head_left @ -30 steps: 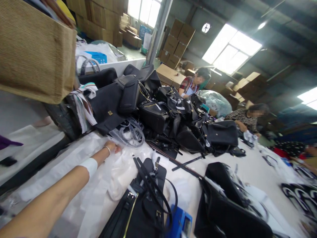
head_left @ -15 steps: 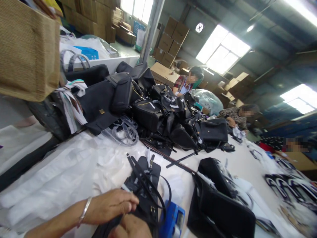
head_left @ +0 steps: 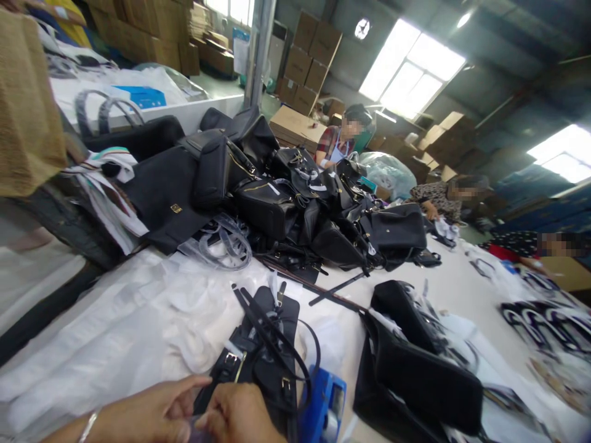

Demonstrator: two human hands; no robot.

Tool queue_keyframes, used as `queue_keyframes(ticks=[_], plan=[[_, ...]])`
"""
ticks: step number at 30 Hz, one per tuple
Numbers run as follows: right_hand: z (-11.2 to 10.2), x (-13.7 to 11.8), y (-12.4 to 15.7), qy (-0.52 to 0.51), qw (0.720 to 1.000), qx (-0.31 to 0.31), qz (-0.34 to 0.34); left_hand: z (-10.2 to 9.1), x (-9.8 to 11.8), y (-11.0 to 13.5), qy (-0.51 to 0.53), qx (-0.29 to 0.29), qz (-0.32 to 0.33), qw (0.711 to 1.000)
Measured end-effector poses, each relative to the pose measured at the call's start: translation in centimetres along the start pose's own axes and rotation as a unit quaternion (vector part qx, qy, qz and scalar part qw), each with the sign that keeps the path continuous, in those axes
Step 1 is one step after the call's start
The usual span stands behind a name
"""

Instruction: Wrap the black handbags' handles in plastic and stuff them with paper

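Note:
Both my hands are at the bottom edge, close together over the near end of a black handbag (head_left: pixel 265 344) that lies flat with its straps on top. My left hand (head_left: pixel 152 409), with a metal bangle on the wrist, has its fingers curled and the forefinger and thumb pinched toward my right hand (head_left: pixel 237 415). The right hand is closed like a fist. A small translucent piece (head_left: pixel 198 431) shows between them; I cannot make out what it is. A blue tape dispenser (head_left: pixel 323 406) stands just right of my right hand.
White plastic sheets (head_left: pixel 115 326) cover the table on the left. A heap of black handbags (head_left: pixel 295 209) fills the middle, another black bag (head_left: pixel 425 375) lies at right. Clear plastic handles (head_left: pixel 226 243) lie by the heap. Three seated people work at the far side; cardboard boxes (head_left: pixel 314 55) stand behind.
My left arm pulled back from the clear handles to the near bag. Both hands now meet lower in view, and the camera has shifted slightly left.

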State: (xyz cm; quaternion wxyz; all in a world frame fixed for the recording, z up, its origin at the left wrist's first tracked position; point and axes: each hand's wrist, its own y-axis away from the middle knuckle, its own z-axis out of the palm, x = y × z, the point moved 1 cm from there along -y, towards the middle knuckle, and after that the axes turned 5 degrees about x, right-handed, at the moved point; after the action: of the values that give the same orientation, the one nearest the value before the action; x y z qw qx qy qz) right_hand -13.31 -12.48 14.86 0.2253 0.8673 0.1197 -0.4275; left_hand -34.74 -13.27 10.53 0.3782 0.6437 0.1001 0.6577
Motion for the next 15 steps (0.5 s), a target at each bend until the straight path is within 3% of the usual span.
queue_keyframes(ticks=[3,6,10,12,15], plan=[[-1.6,-0.7,-1.5,0.019,0.999,0.008,-0.031,2.0,3.0,-2.1,-0.036,-0.018,0.043,0.998],[-2.6,-0.3,-3.1,-0.028,0.999,0.014,-0.038,2.4,4.6,-3.6,-0.013,0.003,0.079,0.997],[-2.1,1.8,-4.3,-0.186,0.979,0.066,0.058,1.7,4.7,-4.3,0.03,-0.02,0.053,0.998],[-1.8,2.8,-4.2,-0.277,0.953,0.085,0.088,1.5,4.4,-4.5,0.027,-0.024,0.046,0.998],[-1.4,3.9,-3.8,-0.385,0.914,0.069,0.111,1.6,3.7,-4.9,-0.005,0.015,0.055,0.998]])
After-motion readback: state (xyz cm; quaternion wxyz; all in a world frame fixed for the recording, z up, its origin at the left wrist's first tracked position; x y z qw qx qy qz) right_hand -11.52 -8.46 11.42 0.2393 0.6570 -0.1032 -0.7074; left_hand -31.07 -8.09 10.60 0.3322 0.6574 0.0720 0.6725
